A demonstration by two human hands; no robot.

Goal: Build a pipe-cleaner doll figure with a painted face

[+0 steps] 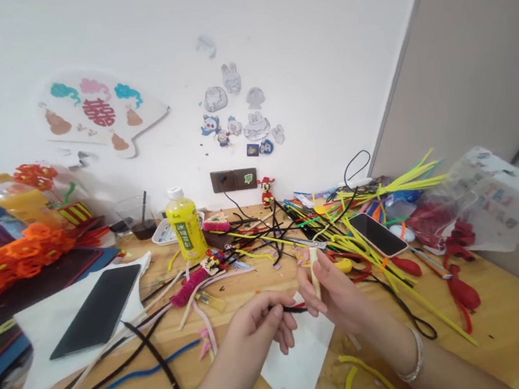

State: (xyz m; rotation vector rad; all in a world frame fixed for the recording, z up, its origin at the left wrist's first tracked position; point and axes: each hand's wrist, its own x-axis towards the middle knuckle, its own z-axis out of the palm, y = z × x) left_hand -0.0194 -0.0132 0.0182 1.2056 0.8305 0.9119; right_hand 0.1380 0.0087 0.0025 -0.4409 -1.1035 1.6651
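Observation:
My left hand (260, 327) is closed in a pinch on a short dark pipe cleaner piece (295, 309) with a red tip. My right hand (335, 290) is closed around a cream-coloured pipe cleaner (314, 264) that stands upright between its fingers. The dark piece's end meets the cream one at my right fingers. Both hands hover over a white sheet of paper (303, 357) on the wooden table (504, 327). A silver bracelet (413, 357) sits on my right wrist.
Loose pipe cleaners (341, 221) in many colours litter the table. A phone (377, 233) lies among them, a dark tablet (96, 310) at left. A yellow bottle (185, 226), orange flowers (15, 254), red pieces (462, 294) and a plastic bag (494, 198) stand around.

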